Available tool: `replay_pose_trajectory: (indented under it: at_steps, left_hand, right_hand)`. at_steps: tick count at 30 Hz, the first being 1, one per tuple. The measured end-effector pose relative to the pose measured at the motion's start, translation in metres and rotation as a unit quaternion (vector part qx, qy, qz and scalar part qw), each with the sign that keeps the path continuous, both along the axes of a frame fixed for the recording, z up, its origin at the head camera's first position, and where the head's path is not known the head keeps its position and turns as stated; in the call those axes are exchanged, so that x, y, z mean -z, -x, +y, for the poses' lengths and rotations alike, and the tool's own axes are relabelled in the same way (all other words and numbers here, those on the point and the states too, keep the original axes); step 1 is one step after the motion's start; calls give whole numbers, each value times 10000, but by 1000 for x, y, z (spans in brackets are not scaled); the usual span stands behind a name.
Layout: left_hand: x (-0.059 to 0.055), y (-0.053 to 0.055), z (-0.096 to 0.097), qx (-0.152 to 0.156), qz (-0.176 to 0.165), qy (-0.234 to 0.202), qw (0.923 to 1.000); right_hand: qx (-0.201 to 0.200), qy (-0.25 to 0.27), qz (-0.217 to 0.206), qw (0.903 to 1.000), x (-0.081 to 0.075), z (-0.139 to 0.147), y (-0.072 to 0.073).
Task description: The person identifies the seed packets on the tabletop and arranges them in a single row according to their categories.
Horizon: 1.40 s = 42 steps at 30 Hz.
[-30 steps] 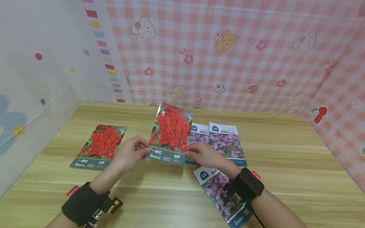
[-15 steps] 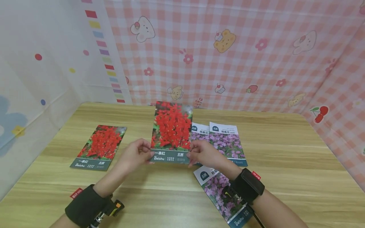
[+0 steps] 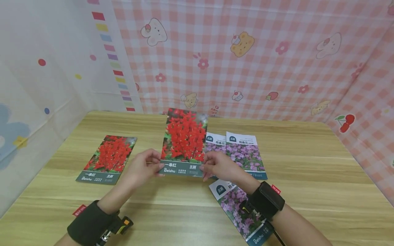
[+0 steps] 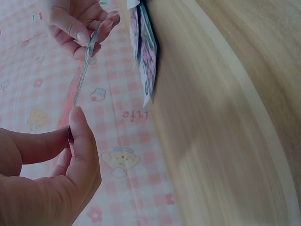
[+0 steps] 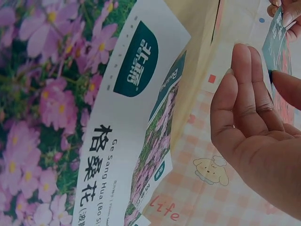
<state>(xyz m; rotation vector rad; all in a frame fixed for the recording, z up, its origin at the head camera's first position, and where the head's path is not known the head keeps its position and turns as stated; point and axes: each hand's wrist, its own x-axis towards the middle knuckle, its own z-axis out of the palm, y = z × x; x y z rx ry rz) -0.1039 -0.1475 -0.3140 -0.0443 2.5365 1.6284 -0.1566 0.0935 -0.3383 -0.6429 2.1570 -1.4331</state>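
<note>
My left hand [image 3: 144,169] and right hand [image 3: 222,164] pinch the lower side edges of a red-flower seed packet [image 3: 184,136], held up over the table with its printed front showing. In the left wrist view the packet appears edge-on between my left hand [image 4: 56,174] and right hand [image 4: 75,23]. Another red-flower seed packet [image 3: 107,155] lies on the table left of my left hand. Beyond my right hand lie two purple-flower seed packets, one at the right [image 3: 246,153] and one partly hidden behind the held packet [image 3: 215,147].
A third purple-flower seed packet [image 3: 235,206] lies slanted under my right wrist, partly covered by the black wristband [image 3: 267,201]. The wooden table [image 3: 307,164] ends at a pink checked cloth [image 3: 261,75] behind and a white cloth [image 3: 52,85] at the left.
The held packet has turned from a slant to nearly straight and shifted slightly left. Both hands keep their pinch on it, and the packets on the table stay put.
</note>
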Motion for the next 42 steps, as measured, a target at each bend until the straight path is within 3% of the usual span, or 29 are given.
replay_pose_trajectory:
  at_steps: [8, 11, 15, 21, 27, 30, 37, 42]
  left_hand:
    - [3, -4, -16, 24, -112, -30, 9999]
    - [6, -6, -25, -54, -224, 98, 9997]
    - [10, -7, -36, -113, -368, 310, 9988]
    - [16, -5, -46, -163, -501, 604, 9968]
    - [22, -2, -55, -182, -659, 840, 9941]
    - [25, -2, -59, -182, -717, 1114, 9910]
    - [29, -2, -62, -64, -673, 2225, 9726]
    - [29, -2, -61, 114, -566, 2824, 9576]
  right_hand:
    - [5, -281, 376, 9989, -1, -6, -4]
    - [132, -665, 941, 9932, 0, -9, -6]
    - [-15, -1166, 1852, 9758, 0, -15, -11]
    - [-713, -1619, 2375, 9551, -3, -26, -21]
    - [-1571, -2091, 2780, 9243, 4, -36, -26]
    - [-1930, -2147, 2868, 9135, 8, -39, -29]
    - [-2714, -2220, 2905, 8903, 11, -42, -34]
    - [-3329, -2265, 2638, 8765, 14, -45, -36]
